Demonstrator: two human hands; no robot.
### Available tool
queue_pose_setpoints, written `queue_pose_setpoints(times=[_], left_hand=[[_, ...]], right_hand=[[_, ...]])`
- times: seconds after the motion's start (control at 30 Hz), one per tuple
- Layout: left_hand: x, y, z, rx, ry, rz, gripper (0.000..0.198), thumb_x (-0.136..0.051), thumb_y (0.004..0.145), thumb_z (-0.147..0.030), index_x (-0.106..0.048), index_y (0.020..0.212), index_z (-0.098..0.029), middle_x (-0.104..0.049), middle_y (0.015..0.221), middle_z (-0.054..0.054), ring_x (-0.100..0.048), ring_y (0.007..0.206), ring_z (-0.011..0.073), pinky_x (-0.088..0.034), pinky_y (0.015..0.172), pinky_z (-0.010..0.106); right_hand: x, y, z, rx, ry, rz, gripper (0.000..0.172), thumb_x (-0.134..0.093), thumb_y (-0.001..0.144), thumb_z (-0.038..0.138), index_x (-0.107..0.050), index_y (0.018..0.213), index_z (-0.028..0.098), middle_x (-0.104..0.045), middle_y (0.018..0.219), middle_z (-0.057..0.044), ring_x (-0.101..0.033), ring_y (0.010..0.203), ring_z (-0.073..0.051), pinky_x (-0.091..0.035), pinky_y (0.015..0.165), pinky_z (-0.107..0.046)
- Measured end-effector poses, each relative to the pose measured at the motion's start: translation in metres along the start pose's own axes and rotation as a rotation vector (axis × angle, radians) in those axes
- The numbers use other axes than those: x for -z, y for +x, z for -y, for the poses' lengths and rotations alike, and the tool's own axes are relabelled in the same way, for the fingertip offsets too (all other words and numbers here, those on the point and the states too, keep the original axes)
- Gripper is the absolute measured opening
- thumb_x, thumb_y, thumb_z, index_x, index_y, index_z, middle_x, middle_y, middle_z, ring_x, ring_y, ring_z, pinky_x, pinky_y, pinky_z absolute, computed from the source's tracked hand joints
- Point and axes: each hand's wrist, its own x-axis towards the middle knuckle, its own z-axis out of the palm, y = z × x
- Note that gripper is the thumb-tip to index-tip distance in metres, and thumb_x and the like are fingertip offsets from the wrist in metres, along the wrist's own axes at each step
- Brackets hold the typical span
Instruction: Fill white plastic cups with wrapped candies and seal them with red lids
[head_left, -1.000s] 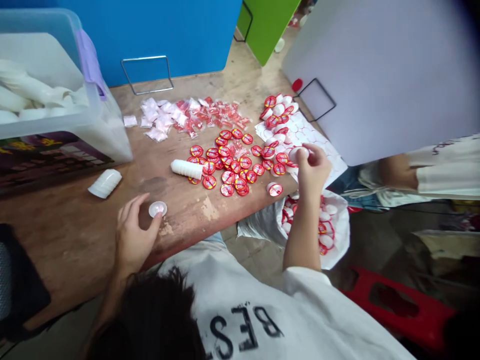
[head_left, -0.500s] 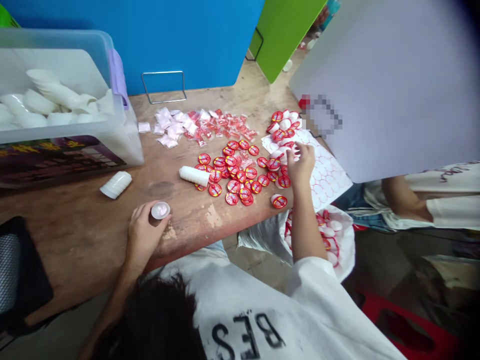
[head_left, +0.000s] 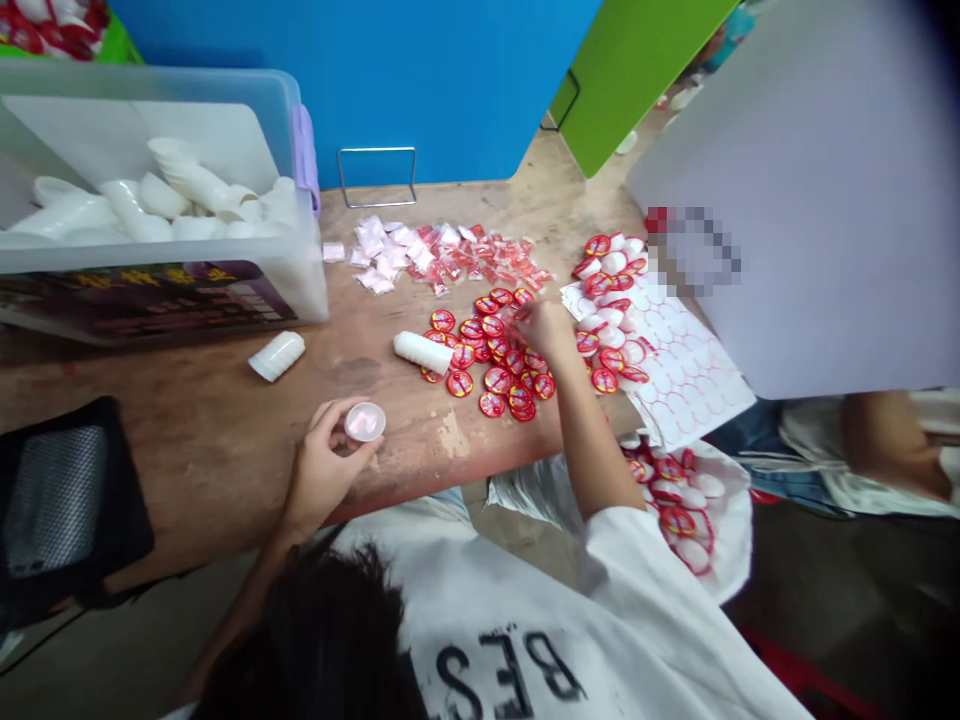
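My left hand (head_left: 330,455) is closed around a small white cup (head_left: 365,423) with its mouth upward, just above the table's front edge. A pale pink packet shows inside the cup. My right hand (head_left: 550,332) reaches into the heap of round red lids (head_left: 497,380), its fingertips pinched at small clear-red packets (head_left: 516,318); the fingers partly hide them. Left of the lids lies a white stack of nested cups (head_left: 422,352). Another, shorter cup stack (head_left: 277,357) rests nearer the bin.
A clear bin (head_left: 300,290) of white cups stands at the left. Pink and red packets (head_left: 390,255) lie at the back. Red-lidded cups (head_left: 611,263) sit on a sticker sheet (head_left: 686,355) at right. A bag (head_left: 735,530) of lidded cups hangs below. Blue board (head_left: 360,80) behind; another person at right.
My right hand has moved left and down from the lidded cups to the packets among the red lids. My left hand still holds the cup. The whole view has shifted.
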Motion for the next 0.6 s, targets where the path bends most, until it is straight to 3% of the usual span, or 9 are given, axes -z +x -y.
queue_pose_setpoints(times=[0.1,0.2,0.3,0.43,0.5,0.6], left_hand=[[-0.001,-0.002,-0.002,0.103,-0.157,0.048,0.041,-0.069,0.069,-0.024,-0.057,0.108,-0.017,-0.054,0.113,0.007,-0.060,0.100,0.0198,-0.053,0.081,0.028],[-0.003,-0.002,-0.006,0.267,-0.346,0.128,0.054,-0.072,0.067,-0.027,-0.051,0.115,-0.014,-0.058,0.106,0.007,-0.065,0.089,0.0186,-0.054,0.082,0.032],[-0.006,-0.002,-0.013,0.344,-0.400,0.187,0.060,-0.074,0.065,-0.027,-0.049,0.117,-0.011,-0.062,0.101,0.007,-0.066,0.086,0.0191,-0.053,0.083,0.033],[-0.010,-0.002,-0.022,0.339,-0.400,0.215,0.063,-0.073,0.065,-0.026,-0.049,0.121,-0.009,-0.059,0.119,0.014,-0.061,0.104,0.0243,-0.050,0.092,0.035],[-0.010,-0.002,-0.025,0.338,-0.405,0.235,0.068,-0.073,0.067,-0.026,-0.046,0.126,-0.008,-0.056,0.127,0.015,-0.058,0.111,0.0262,-0.048,0.095,0.036],[-0.009,-0.003,-0.029,0.335,-0.442,0.288,0.075,-0.071,0.069,-0.028,-0.040,0.134,-0.006,-0.055,0.130,0.017,-0.055,0.116,0.0274,-0.046,0.097,0.036]], right_hand=[[0.008,-0.008,0.008,-0.005,0.018,-0.192,0.019,-0.056,0.076,0.017,-0.070,0.090,0.013,-0.063,0.102,-0.015,-0.061,0.093,-0.027,-0.046,0.081,-0.036],[0.020,-0.033,0.032,0.092,0.226,-0.381,0.016,-0.056,0.080,0.022,-0.067,0.089,0.015,-0.063,0.096,-0.011,-0.062,0.083,-0.022,-0.048,0.076,-0.034],[0.032,-0.076,0.073,0.319,0.595,-0.279,0.015,-0.054,0.087,0.026,-0.065,0.093,0.019,-0.065,0.083,-0.005,-0.062,0.071,-0.017,-0.050,0.068,-0.031],[0.037,-0.134,0.125,0.682,0.808,0.002,0.014,-0.055,0.087,0.018,-0.066,0.094,0.022,-0.065,0.091,-0.004,-0.062,0.087,-0.016,-0.050,0.078,-0.030],[0.033,-0.152,0.139,0.713,0.825,0.016,0.020,-0.052,0.088,0.013,-0.064,0.101,0.021,-0.064,0.093,-0.005,-0.061,0.087,-0.015,-0.051,0.077,-0.029],[0.025,-0.163,0.142,0.645,0.850,-0.074,0.022,-0.054,0.086,0.009,-0.060,0.103,0.021,-0.064,0.089,-0.004,-0.060,0.083,-0.015,-0.051,0.076,-0.030]])
